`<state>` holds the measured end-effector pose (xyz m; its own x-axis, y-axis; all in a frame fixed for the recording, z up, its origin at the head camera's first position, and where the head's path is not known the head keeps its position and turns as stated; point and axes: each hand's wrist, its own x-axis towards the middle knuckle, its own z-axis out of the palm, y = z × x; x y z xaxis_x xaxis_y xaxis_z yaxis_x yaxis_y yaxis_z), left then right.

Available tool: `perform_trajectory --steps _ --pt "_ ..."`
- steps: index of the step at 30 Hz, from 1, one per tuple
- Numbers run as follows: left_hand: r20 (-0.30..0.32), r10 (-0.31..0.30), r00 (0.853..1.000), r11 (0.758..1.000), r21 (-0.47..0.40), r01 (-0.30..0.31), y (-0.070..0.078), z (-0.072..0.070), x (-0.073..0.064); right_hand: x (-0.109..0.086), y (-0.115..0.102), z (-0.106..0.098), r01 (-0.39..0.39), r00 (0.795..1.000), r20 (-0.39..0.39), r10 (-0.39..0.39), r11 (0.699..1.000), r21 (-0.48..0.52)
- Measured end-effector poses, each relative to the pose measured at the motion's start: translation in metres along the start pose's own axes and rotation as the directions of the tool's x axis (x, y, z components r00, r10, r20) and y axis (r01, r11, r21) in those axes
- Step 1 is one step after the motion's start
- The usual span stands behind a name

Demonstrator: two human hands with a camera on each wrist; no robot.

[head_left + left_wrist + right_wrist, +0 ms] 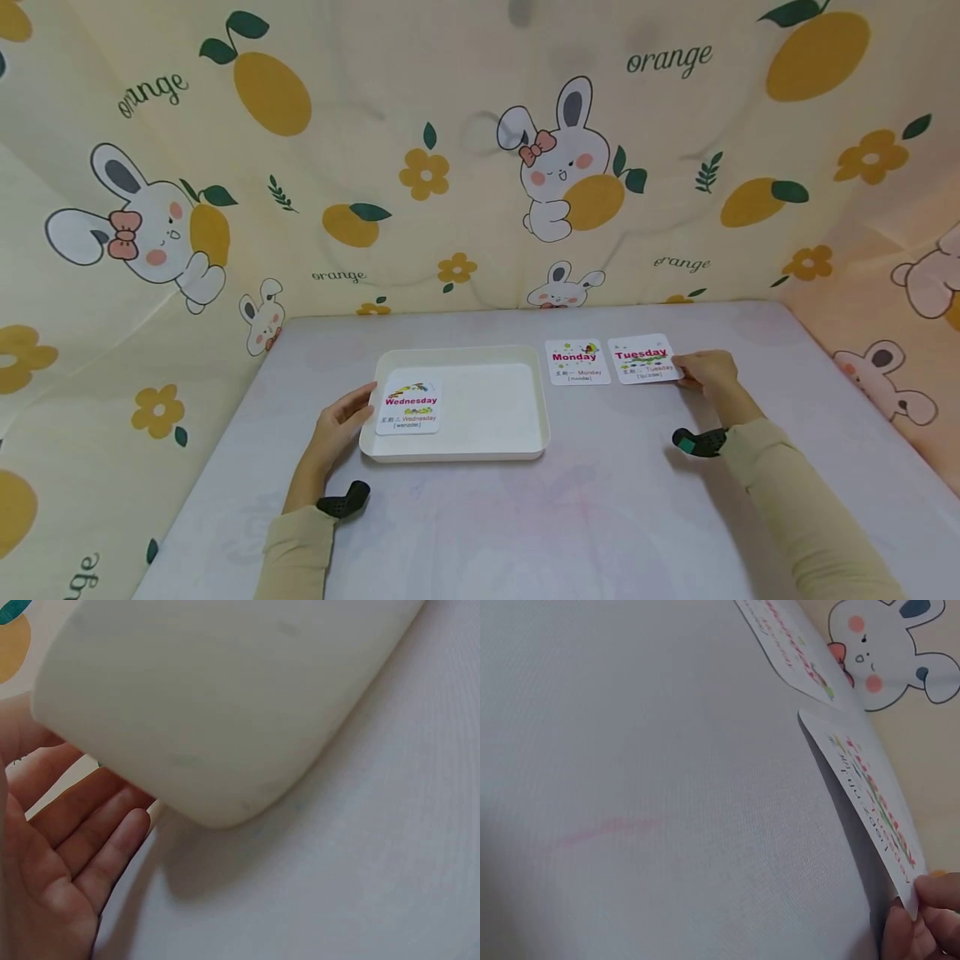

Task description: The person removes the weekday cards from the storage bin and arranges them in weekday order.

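My right hand pinches the lower right corner of a white card printed "Tuesday". In the right wrist view the Tuesday card slants up from the tabletop, its near edge throwing a dark shadow. Thumb and fingertips meet at its corner. Just left of it lies the "Monday" card. My left hand rests against the left side of a shallow white tray, fingers relaxed along its wall. Inside the tray's left end sits a "Wednesday" card. The left wrist view shows the tray's wall hiding some fingertips.
A pale cloth covers the table, with faint pink marks on it. Patterned curtains with rabbits and oranges enclose the back and both sides. Each wrist wears a black camera strap, such as the right wrist strap.
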<state>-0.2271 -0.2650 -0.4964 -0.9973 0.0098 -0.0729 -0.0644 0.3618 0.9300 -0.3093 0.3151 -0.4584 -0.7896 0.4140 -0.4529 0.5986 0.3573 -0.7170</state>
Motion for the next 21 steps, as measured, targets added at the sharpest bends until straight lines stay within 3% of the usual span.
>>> perform_trajectory --steps 5,11,21 --pt "0.001 -0.010 1.000 1.000 0.008 0.010 0.002 0.000 -0.001 -0.006 -0.001 -0.002 0.060 0.998 -0.007 -0.061 0.992 -0.110" --pt "0.002 -0.011 1.000 1.000 0.016 0.011 0.001 0.000 0.000 -0.006 0.001 -0.007 0.124 0.992 0.003 -0.125 0.981 -0.152" --pt "0.001 0.001 1.000 1.000 0.016 -0.001 -0.001 0.000 0.001 -0.005 0.005 -0.012 0.094 0.996 0.010 -0.094 0.993 -0.065"
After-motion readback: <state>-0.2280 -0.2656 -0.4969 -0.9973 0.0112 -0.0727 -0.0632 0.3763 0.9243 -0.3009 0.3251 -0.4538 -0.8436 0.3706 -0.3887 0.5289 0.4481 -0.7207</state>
